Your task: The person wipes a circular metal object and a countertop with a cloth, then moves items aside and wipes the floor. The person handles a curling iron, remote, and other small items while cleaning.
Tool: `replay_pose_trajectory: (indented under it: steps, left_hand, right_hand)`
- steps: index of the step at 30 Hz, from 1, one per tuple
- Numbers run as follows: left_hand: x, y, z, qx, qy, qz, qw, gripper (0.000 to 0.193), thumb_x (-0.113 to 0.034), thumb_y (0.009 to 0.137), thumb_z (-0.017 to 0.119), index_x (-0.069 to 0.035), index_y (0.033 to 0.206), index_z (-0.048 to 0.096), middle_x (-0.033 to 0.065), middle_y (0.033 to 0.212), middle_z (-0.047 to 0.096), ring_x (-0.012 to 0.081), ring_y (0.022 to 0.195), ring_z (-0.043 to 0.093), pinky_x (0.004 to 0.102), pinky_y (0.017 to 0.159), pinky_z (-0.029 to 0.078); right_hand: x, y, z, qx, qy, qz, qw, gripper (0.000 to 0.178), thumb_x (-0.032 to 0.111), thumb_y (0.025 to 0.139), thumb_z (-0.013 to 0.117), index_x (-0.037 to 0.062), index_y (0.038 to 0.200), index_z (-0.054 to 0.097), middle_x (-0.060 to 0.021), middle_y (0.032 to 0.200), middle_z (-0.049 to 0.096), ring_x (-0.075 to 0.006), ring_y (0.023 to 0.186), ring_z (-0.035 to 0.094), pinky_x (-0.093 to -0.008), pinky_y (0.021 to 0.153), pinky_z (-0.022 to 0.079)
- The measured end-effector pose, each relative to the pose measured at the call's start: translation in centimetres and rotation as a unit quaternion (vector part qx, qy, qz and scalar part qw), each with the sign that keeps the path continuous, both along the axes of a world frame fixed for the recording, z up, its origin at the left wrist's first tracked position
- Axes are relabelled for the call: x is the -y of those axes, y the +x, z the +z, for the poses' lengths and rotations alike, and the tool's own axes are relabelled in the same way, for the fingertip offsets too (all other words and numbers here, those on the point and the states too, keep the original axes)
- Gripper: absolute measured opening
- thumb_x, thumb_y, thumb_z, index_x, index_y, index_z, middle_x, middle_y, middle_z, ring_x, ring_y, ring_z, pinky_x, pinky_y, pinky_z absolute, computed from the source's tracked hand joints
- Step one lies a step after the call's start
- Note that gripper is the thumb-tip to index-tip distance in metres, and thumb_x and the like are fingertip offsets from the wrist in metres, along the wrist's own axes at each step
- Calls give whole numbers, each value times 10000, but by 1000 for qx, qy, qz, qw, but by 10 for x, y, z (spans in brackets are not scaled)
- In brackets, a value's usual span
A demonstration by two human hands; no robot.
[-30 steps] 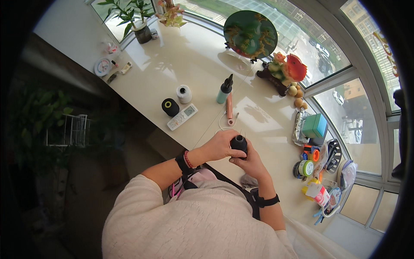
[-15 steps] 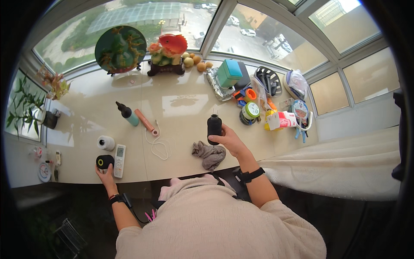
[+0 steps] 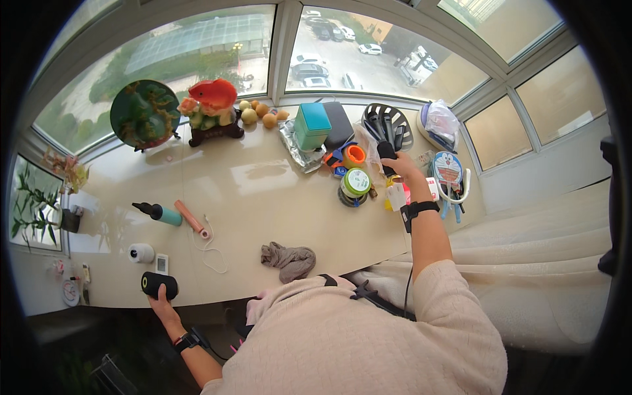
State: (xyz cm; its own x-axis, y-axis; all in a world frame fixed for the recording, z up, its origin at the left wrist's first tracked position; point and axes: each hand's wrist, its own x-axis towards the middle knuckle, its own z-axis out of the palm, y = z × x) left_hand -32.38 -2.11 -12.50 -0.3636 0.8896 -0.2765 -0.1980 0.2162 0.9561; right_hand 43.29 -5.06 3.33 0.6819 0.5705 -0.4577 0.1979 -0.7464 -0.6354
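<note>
My left hand point(image 3: 161, 301) is closed around a black cylinder point(image 3: 164, 286) with a yellow-green ring on its end, at the table's front left edge. A white remote control point(image 3: 162, 264) lies behind it, partly hidden. Beside that is a white thread spool point(image 3: 141, 253). At the back right, my right hand point(image 3: 408, 168) reaches over the clutter, fingers wrapped round a black bottle-shaped object point(image 3: 387, 151). The object is held just in front of a dark slotted basket point(image 3: 409, 135) containing black-handled items; whether they touch cannot be told.
A crumpled grey-brown cloth point(image 3: 288, 262) lies near the front edge. Left of centre are a teal bottle point(image 3: 170, 216) and a pink stick-shaped device point(image 3: 191, 218). A green-lidded jar point(image 3: 356, 183), orange tape roll point(image 3: 355, 155) and teal box point(image 3: 313, 126) crowd the back right.
My right hand has carried the black bottle-shaped object from above the cloth to the basket at the back right. My left hand has tilted the black cylinder onto its side. The view has shifted.
</note>
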Motion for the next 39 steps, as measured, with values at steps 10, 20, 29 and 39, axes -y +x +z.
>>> replay_pose_trajectory:
  steps: [10, 20, 29, 39]
  left_hand:
    - [23, 237, 121, -251, -105, -469, 840, 642, -136, 610, 862, -4, 1194, 629, 97, 1119, 666, 208, 1040, 633, 334, 887, 504]
    - [-41, 434, 173, 37, -42, -396, 916, 575, -3, 771, 781, -29, 1292, 540, 58, 1146, 641, 166, 1052, 633, 314, 889, 530]
    - [-68, 533, 219, 68, 74, -561, 822, 511, -271, 1007, 591, 18, 1397, 432, 88, 1306, 549, 161, 1134, 574, 315, 955, 491]
    - [-2, 248, 97, -108, -233, -310, 915, 400, -236, 958, 635, 15, 1265, 580, 61, 1083, 639, 108, 954, 593, 270, 787, 506]
  right_hand:
    - [-77, 164, -84, 192, -182, 134, 955, 534, 364, 685, 813, -53, 1005, 721, -228, 983, 720, -351, 909, 715, -405, 785, 561]
    - [-109, 83, 3, -220, 147, 443, 857, 896, 475, 877, 716, 40, 1532, 284, -207, 1447, 481, -291, 1285, 525, -395, 1014, 471]
    - [-80, 19, 49, -127, 295, 348, 881, 783, 240, 740, 833, 20, 1375, 431, -132, 1087, 658, -189, 966, 642, -301, 850, 512]
    - [-68, 229, -144, -159, 153, -110, 969, 596, 175, 849, 713, 9, 1352, 441, -192, 1339, 488, -373, 1213, 497, -616, 954, 420]
